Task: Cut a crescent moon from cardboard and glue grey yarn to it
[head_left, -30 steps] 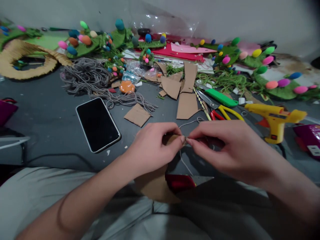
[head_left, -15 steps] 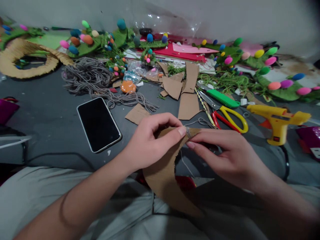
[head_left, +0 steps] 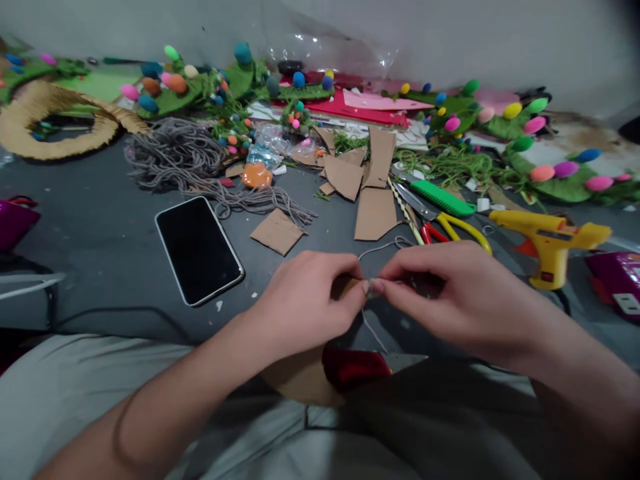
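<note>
Brown cardboard is what's getting worked on here, a curved piece (head_left: 303,383) that runs under the left hand (head_left: 310,297) and pokes out below the wrist, over the person's lap, with its upper end up at the fingertips. So in the head view, the only angle here, most of it is hidden by that hand. The left thumb and fingers are closed on the upper end, pinching it pretty tight. Right hand (head_left: 447,300) is just beside it, tips basically meeting the left ones, with thumb and forefinger pinched together on some gray cord (head_left: 371,328); can't tell if they're on the card too, it's too small and covered up. One strand of the cord hangs below the pinch, another loops away behind the hands. Pose-wise, the left forearm comes up from the lower left and the right one from the lower right, wrists fairly straight, backs of both hands facing the camera, fingers curled in. They're at the near edge of the dark table (head_left: 115,267), with a phone (head_left: 199,250) off to the left and yellow-and-red-handled scissors (head_left: 453,228) just past the right hand.
</note>
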### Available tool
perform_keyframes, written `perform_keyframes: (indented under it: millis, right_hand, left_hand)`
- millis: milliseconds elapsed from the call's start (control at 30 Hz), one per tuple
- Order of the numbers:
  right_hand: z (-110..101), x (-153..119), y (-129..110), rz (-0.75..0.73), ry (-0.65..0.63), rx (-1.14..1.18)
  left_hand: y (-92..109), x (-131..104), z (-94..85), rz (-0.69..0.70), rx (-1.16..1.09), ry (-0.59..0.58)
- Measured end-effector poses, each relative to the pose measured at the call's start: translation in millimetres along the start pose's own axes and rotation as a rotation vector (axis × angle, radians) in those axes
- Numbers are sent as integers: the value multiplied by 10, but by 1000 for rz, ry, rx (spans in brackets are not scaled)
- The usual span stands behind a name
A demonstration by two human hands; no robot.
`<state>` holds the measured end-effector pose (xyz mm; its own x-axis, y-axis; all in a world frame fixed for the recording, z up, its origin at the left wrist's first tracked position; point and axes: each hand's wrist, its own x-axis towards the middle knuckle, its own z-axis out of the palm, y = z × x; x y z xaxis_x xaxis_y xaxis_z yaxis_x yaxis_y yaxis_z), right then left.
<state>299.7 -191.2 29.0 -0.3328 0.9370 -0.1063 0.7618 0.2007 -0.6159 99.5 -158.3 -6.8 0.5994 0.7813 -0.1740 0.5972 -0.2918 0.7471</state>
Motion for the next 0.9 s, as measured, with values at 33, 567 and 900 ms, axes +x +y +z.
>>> perform_keyframes:
  millis: [33,567,900]
  right_hand:
    - [15,-23,-38,-13,7,-6]
    - [209,70,208,-128,60,225]
    - [-76,336,133,-207,129,26]
  left_hand:
    - [-9,7,-5,-10,-16,35]
    - [-162,125,-143,90,-637,108]
    - [91,149,-388,101,-96,23]
